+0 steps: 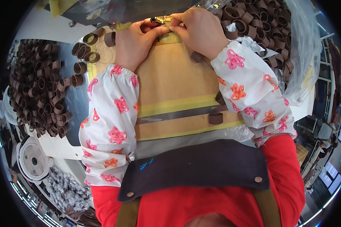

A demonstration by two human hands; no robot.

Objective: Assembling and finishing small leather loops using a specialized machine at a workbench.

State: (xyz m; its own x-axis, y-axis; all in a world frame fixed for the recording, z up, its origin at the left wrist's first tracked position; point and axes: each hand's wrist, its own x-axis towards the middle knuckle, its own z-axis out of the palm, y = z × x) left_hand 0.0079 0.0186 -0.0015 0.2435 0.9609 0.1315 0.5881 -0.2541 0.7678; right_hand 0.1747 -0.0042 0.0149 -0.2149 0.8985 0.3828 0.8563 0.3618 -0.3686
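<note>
- We pinch a small brown piece (166, 27) between the fingertips of both hands, right at the metal foot (162, 18) of the sewing machine (102, 9); the piece itself is mostly hidden by our fingers.
- Our left hand (134, 43) lies flat on the tan board (170, 79), fingers together, its thumb and forefinger pressed on the piece from the left.
- Our right hand (199, 30) comes in from the other side, fingers curled, tips closed on the same piece just beside the left fingertips.
- Under our fingers the board carries yellow tape strips (178, 106) nearer our body; one brown loop (215, 118) stands on it, well back from the fingers.
- A few loose loops (88, 47) sit just left of our left hand.
- Further left a big heap of loops (38, 83) covers the table.
- Right of our right hand a clear bag (299, 45) holds more loops.
- Both forearms wear white sleeves (110, 125) with pink and orange flowers.
- Nearest us, a dark apron (197, 166) over a red shirt.
</note>
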